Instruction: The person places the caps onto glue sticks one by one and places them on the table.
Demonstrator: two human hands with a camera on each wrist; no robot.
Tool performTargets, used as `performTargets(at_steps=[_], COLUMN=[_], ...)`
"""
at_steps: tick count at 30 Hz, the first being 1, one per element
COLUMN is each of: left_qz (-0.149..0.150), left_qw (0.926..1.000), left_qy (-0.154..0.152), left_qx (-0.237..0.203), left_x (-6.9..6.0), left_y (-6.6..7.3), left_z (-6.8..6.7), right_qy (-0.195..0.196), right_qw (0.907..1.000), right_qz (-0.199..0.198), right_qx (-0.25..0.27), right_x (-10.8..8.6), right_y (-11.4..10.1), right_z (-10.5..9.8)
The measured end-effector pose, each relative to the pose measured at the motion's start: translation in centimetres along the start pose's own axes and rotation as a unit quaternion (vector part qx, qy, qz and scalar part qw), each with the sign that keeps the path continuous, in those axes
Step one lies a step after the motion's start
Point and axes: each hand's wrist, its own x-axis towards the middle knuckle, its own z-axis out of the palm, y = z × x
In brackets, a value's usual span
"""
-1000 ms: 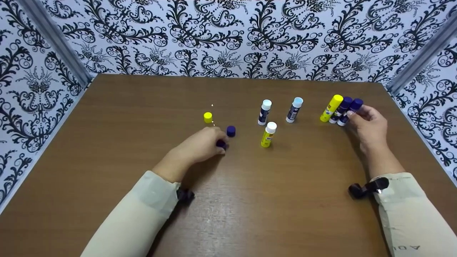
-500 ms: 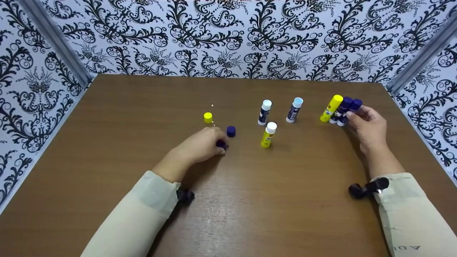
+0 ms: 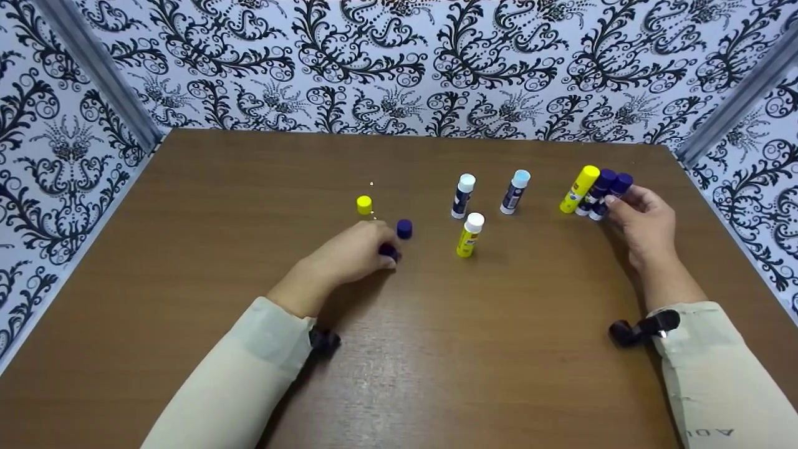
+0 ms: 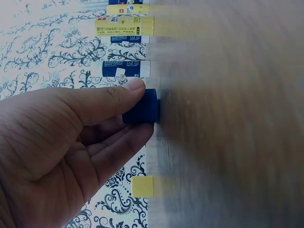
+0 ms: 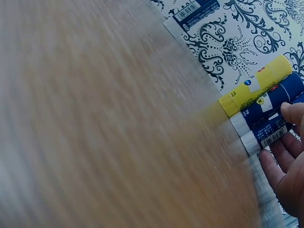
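Head view has the left hand [image 3: 352, 249] in a narrow pinch on a navy cap [image 3: 388, 251], low at the tabletop [image 3: 399, 386]; thumb lies on one side, fingers on the other. Just beyond that grip is a loose navy cap [image 3: 404, 229]; farther beyond and slightly left, a yellow cap [image 3: 364, 205].

Well across to the right, the right hand [image 3: 648, 224] holds an outer navy glue stick [image 3: 621, 183] between thumb and fingers. Left of this grip stand a middle navy glue stick [image 3: 603, 181] and a yellow glue stick [image 3: 580, 189], upright, close together.

A light, level pinch should suit the short cap, with the fingertips kept off the one beyond. At the right, holding the stick low and square seems wise: sideways pressure could tip its tall neighbours.
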Motion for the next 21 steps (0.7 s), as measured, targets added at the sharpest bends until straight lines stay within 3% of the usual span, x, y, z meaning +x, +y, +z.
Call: performTargets(at_steps=[21], left_qz=[0.001], left_qw=[1.0], left_qy=[0.006], left_qx=[-0.002], left_x=[0.28], left_y=[-0.09], left_z=[0.1], right_qy=[-0.005], right_qw=[1.0], right_qz=[-0.001], right_qx=[-0.004], right_x=[-0.2], right_y=[-0.12], right_z=[0.05])
